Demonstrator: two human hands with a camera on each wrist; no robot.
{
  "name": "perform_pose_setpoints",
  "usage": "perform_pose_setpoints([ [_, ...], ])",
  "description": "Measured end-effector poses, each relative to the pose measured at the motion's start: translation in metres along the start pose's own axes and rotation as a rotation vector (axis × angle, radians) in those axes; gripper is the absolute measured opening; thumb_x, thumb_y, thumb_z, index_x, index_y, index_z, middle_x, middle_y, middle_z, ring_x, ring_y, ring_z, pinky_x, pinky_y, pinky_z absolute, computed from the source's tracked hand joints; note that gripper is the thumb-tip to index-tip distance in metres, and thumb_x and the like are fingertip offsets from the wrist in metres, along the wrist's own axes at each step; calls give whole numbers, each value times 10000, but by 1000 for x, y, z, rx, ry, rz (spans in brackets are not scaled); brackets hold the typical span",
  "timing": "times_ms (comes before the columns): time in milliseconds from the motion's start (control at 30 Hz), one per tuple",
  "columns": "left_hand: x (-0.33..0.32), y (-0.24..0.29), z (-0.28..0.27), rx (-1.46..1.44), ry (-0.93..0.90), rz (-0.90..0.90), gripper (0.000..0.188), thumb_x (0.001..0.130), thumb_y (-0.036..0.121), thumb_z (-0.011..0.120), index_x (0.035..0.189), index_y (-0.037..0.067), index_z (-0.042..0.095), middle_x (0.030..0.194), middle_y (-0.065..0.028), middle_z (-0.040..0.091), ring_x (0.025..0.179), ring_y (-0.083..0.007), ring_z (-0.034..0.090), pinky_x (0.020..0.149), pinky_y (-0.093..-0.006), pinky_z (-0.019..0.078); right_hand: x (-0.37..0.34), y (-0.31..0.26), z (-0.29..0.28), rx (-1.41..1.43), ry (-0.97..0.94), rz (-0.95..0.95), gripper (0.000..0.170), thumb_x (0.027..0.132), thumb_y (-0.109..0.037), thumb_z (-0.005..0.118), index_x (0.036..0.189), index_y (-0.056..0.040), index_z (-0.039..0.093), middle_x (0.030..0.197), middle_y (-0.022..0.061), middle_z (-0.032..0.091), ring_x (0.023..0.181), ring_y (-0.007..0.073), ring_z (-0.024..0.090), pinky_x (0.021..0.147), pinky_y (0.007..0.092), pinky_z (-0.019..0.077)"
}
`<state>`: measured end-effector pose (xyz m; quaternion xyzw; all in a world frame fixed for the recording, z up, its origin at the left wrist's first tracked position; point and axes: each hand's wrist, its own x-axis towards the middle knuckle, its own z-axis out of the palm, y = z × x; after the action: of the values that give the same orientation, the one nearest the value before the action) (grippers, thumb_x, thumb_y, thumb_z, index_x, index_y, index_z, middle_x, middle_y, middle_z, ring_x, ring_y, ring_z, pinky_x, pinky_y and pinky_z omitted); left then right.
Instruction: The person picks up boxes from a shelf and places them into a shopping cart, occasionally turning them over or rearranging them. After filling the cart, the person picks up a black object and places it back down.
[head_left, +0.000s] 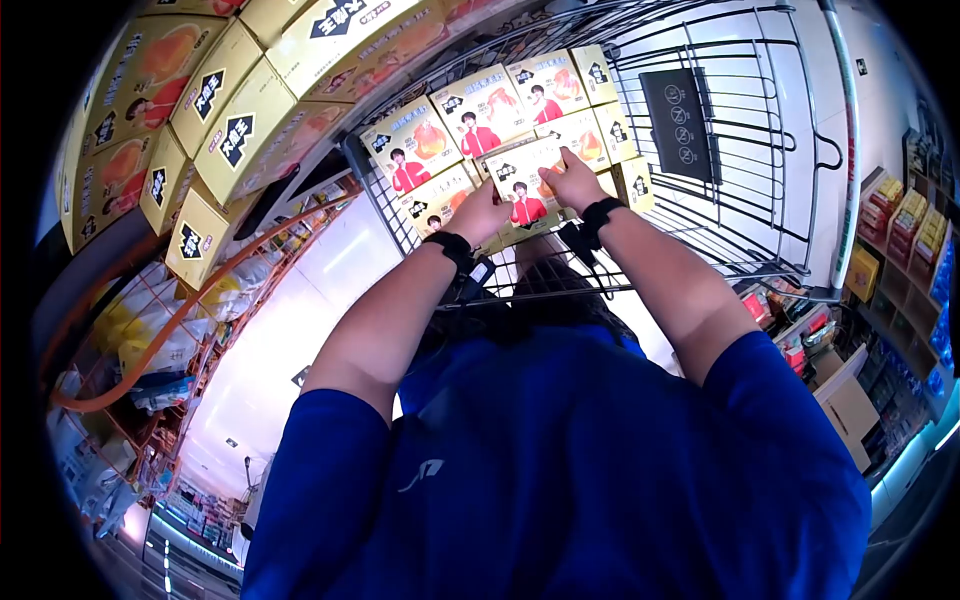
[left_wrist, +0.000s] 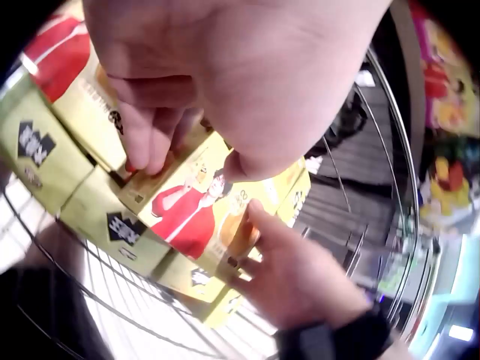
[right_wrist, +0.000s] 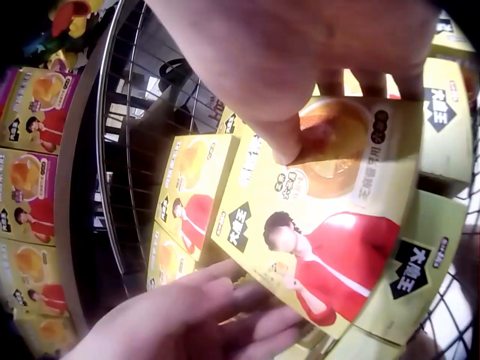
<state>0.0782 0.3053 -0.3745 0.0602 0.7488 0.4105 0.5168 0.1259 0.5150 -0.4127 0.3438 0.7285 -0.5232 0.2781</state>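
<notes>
Both hands hold a yellow carton (head_left: 527, 168) printed with a figure in a red jacket and a bowl of food, one hand at each side. My left hand (head_left: 480, 213) grips the left side; in the left wrist view its thumb lies on the printed face and its fingers (left_wrist: 154, 142) reach down at the edge. My right hand (head_left: 577, 186) grips the opposite side, and the right wrist view shows its thumb (right_wrist: 281, 142) on the printed face. The carton is tilted over several matching yellow cartons (head_left: 470, 108) packed in a wire shopping cart (head_left: 740, 235).
Stacked yellow cartons (head_left: 235, 135) rise at the left, beside the cart. Below them an orange-rimmed wire basket (head_left: 150, 375) holds bagged goods. A dark sign panel (head_left: 680, 125) hangs on the cart's mesh. Shelves of packages (head_left: 900, 215) line the right side.
</notes>
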Motion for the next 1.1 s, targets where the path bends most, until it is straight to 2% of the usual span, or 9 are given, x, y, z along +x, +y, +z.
perform_pose_setpoints([
  [100, -24, -4, -1, 269, 138, 36, 377, 879, 169, 620, 1162, -48, 497, 1029, -210, 641, 980, -274, 637, 848, -359, 493, 0, 3, 18, -179, 92, -171, 554, 830, -292, 697, 1255, 10, 509, 1122, 215, 653, 1056, 332, 632, 916, 396, 481],
  [133, -30, -10, -1, 183, 200, 110, 330, 823, 144, 644, 1053, -37, 492, 1026, -248, 584, 968, -408, 587, 847, -462, 481, -9, -9, 19, -156, 90, -154, 564, 831, -288, 696, 1257, 26, 503, 1124, 226, 648, 1064, 344, 625, 917, 404, 481],
  [300, -63, -20, -15, 669, 214, 230, 403, 768, 157, 740, 1059, 16, 500, 1028, -163, 566, 1014, -341, 578, 856, -427, 487, -13, -28, 37, -183, 88, -258, 570, 832, -241, 698, 1269, 56, 484, 1104, 257, 636, 1073, 380, 606, 909, 417, 488],
  [433, -60, -29, -8, 806, 238, 295, 292, 806, 154, 672, 1027, 51, 511, 1006, -129, 571, 1028, -297, 573, 876, -397, 479, -14, -38, 37, -173, 66, -243, 551, 834, -244, 696, 1247, 59, 492, 1110, 262, 628, 1066, 385, 606, 898, 422, 492],
  [567, -48, -31, 0, 927, 299, 391, 296, 837, 98, 571, 1129, 91, 528, 982, -99, 569, 992, -270, 579, 870, -401, 481, -17, -40, 46, -255, 180, -143, 501, 837, -239, 698, 1189, 56, 498, 1117, 283, 611, 1050, 405, 605, 876, 437, 496],
  [633, -50, -24, 1, 1038, 260, 372, 463, 835, 84, 572, 1291, 136, 505, 984, -103, 571, 1003, -282, 583, 881, -408, 482, -14, -36, 52, -285, 244, -145, 488, 835, -232, 702, 1150, 71, 485, 1083, 302, 607, 1020, 423, 611, 857, 448, 501],
  [867, -66, 1, -21, 759, 179, 275, 546, 907, 281, 608, 1382, 69, 440, 1054, -161, 594, 1020, -316, 588, 890, -404, 485, -17, -45, 17, -155, 279, -164, 700, 893, -368, 616, 1353, 111, 395, 1255, 315, 557, 1152, 393, 581, 968, 401, 465],
  [967, -83, 24, -43, 577, 293, 469, 394, 930, 277, 576, 1238, 31, 557, 1007, -163, 609, 965, -344, 588, 858, -431, 477, -19, -58, -18, 66, 335, -276, 559, 925, -313, 603, 1305, 76, 474, 1234, 266, 586, 1122, 328, 599, 945, 374, 473],
  [1100, -141, 97, -85, 357, 356, 498, 267, 932, 196, 574, 1120, 9, 603, 1003, -149, 630, 983, -314, 601, 863, -393, 481, -68, -124, -69, 235, 406, -494, 381, 956, -216, 593, 1224, 47, 533, 1093, 153, 651, 1031, 196, 621, 896, 303, 487],
])
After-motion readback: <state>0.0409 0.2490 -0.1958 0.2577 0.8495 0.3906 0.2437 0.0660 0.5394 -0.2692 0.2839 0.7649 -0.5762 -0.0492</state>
